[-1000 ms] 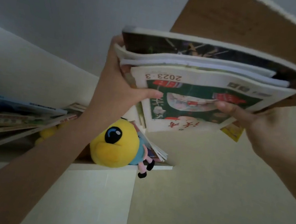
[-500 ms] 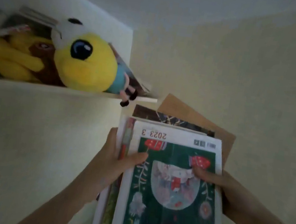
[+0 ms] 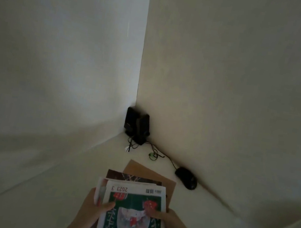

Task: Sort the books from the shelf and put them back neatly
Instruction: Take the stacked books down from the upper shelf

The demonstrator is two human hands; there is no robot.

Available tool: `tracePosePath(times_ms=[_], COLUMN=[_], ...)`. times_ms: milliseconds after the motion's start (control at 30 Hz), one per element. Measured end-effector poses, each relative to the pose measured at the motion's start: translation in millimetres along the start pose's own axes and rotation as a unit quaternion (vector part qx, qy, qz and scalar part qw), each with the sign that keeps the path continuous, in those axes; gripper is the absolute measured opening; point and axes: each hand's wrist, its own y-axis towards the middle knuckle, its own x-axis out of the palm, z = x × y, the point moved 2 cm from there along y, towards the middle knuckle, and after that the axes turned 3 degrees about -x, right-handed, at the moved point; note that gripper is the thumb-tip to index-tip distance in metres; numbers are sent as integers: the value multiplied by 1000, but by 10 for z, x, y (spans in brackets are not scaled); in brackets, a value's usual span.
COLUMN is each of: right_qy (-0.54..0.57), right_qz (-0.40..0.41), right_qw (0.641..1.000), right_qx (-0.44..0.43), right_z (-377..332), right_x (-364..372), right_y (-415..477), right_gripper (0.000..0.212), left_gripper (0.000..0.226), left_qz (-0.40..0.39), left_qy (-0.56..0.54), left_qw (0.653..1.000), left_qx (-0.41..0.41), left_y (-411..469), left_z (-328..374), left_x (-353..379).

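Green-covered books (image 3: 130, 222) lie stacked over the desk's (image 3: 52, 193) near edge, long axis pointing to its far corner. The left hand (image 3: 90, 210) and right hand (image 3: 171, 224) clamp opposite long sides, equally near.

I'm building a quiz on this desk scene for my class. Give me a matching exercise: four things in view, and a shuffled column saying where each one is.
Things:
1. black speakers
2. black mouse
3. green-covered magazine
4. brown board

Places:
A. on top of the held stack
B. in the corner where the walls meet
C. under the stack, jutting out at its far end
D. beside the right-hand wall

Pairs: 1-B, 2-D, 3-A, 4-C
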Motion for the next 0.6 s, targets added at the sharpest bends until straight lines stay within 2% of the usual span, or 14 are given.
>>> tracePosePath(times_ms=[67,133,167,200,233,267,333,400,500,600], right_qy=[-8,-58,-129,-224,-304,-338,-354,-346,-292,-215], right_qz=[14,69,107,162,203,211,176,137,101,60], right_qw=[1000,996,986,961,931,916,913,920,941,958], right_qx=[-7,-21,-16,-13,-25,-48,-99,-125,-142,-180], right_z=[75,104,122,132,120,84,51,39,-59,-377], right_x=[36,117,161,181,207,256,345,391,404,393], right_y=[252,422,488,547,590,604,609,601,511,332], right_gripper=[80,88,92,99,108,112,112,114,122,100], left_gripper=[42,55,68,87,106,121,129,110,61,34], left_qz=[39,60,66,74,80,88,97,98,47,1], left_qy=[10,49,84,140,220,310,413,377,225,189], left_qw=[999,997,994,987,971,946,905,920,971,976], left_qx=[-19,-31,-33,-38,-39,-44,-14,35,64,107], left_y=[239,425,479,531,582,596,597,583,475,269], left_z=[-249,-439,-503,-550,-572,-565,-546,-482,-222,250], left_x=[-50,-80,-86,-97,-102,-115,-153,-147,-131,-153])
